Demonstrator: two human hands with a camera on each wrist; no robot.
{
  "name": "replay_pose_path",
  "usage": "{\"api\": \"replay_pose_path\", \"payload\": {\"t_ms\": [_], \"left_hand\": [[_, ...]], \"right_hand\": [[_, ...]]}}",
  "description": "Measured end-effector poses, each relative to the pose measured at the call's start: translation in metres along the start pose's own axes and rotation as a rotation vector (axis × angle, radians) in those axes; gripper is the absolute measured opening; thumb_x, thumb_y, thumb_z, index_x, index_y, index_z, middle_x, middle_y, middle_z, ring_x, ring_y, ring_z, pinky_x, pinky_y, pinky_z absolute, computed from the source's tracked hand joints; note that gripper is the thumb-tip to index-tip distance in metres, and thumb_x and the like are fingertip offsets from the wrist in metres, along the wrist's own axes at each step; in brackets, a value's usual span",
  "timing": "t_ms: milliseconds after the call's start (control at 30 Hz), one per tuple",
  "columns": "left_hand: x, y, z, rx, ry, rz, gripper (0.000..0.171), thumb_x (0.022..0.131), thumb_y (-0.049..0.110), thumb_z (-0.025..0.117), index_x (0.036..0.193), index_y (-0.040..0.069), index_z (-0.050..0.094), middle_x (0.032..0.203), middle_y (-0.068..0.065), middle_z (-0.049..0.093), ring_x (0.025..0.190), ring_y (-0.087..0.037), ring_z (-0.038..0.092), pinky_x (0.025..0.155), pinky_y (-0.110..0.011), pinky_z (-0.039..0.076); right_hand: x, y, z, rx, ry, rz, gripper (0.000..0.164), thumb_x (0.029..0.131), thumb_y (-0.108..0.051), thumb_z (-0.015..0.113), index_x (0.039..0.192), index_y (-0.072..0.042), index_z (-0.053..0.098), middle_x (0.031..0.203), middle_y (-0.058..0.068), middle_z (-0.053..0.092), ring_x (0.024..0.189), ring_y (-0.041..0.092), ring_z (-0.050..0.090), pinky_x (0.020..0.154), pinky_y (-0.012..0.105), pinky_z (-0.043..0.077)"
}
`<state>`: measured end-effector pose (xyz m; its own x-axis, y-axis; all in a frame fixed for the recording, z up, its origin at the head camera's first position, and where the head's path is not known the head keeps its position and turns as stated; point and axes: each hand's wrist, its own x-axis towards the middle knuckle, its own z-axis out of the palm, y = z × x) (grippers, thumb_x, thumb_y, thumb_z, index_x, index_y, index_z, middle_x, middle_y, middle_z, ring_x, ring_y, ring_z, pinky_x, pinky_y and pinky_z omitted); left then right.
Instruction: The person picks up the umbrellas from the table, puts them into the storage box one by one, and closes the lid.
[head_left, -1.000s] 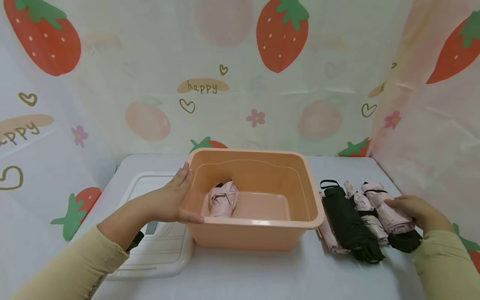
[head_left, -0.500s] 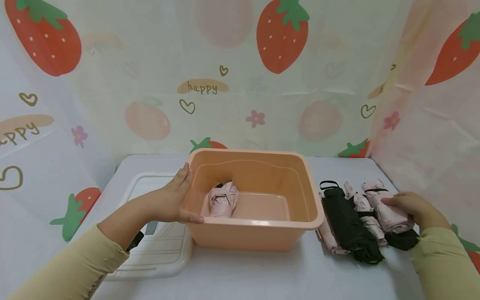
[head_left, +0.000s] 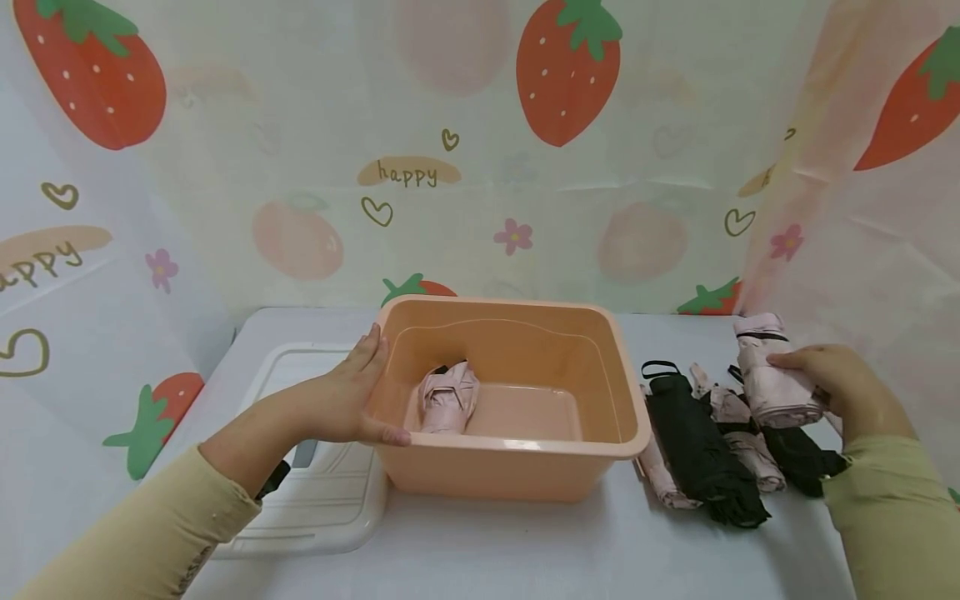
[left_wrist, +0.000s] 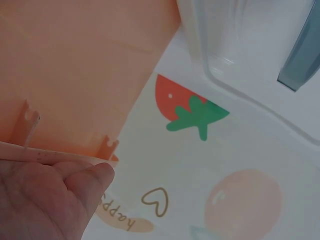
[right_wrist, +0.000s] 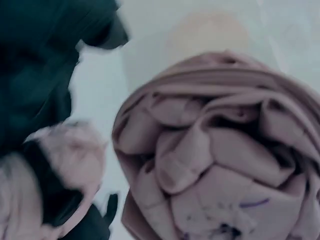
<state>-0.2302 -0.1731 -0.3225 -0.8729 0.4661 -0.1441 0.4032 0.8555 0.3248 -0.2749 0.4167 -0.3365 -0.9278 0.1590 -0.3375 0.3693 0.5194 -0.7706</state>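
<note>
My right hand [head_left: 855, 385] grips a rolled pink folding umbrella [head_left: 776, 379] with a black strap, raised above the other umbrellas at the right. Its folded end [right_wrist: 220, 150] fills much of the right wrist view, where no fingers show. My left hand [head_left: 341, 392] rests on the left rim of a peach plastic bin [head_left: 487, 475], fingers extended along the side and thumb on the front rim. In the left wrist view this hand [left_wrist: 47, 200] touches the bin's rim [left_wrist: 55, 156]. One pink folded umbrella [head_left: 447, 400] lies inside the bin at its left.
Right of the bin lie a black folded umbrella [head_left: 697, 446], a pink one [head_left: 663, 483] partly under it, another pink one [head_left: 750, 446] and a black one [head_left: 802, 458]. A white lid [head_left: 315, 517] lies flat at the left, partly behind the left arm. Printed cloth surrounds the table.
My right hand has lifted the pink umbrella up and away from the pile, uncovering more of the black umbrella below. The left hand and the bin have stayed in place.
</note>
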Motion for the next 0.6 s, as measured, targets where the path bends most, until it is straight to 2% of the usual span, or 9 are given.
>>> {"api": "replay_pose_path", "payload": {"t_ms": [233,367,600], "left_hand": [[-0.001,0.000,-0.001,-0.007,0.007,0.008,0.135,0.059,0.077,0.061,0.143,-0.004,-0.005,0.149,-0.019,-0.017,0.138,-0.037,-0.006,0.107,-0.051,0.016],[-0.001,-0.001,-0.001,-0.001,0.009,0.010,0.135,0.059,0.077,0.061,0.143,-0.004,-0.005,0.149,-0.020,-0.017,0.138,-0.037,-0.005,0.108,-0.051,0.016],[-0.001,-0.001,0.000,-0.002,0.012,0.016,0.135,0.058,0.078,0.060,0.143,-0.004,-0.006,0.149,-0.019,-0.017,0.138,-0.037,-0.006,0.108,-0.050,0.016]], "right_hand": [[-0.010,-0.033,0.005,0.066,-0.049,-0.085,0.047,0.089,-0.036,0.058,0.110,0.004,0.046,0.071,-0.007,0.057,0.064,0.010,0.060,0.061,0.032,0.053],[-0.014,-0.052,0.010,0.087,-0.072,-0.131,0.044,0.089,-0.036,0.057,0.110,0.001,0.044,0.072,-0.010,0.058,0.065,0.009,0.061,0.062,0.031,0.053],[-0.019,-0.084,0.021,0.153,-0.141,-0.199,0.020,0.091,-0.027,0.056,0.097,-0.010,0.050,0.074,-0.009,0.059,0.068,0.009,0.061,0.064,0.029,0.053]]}}
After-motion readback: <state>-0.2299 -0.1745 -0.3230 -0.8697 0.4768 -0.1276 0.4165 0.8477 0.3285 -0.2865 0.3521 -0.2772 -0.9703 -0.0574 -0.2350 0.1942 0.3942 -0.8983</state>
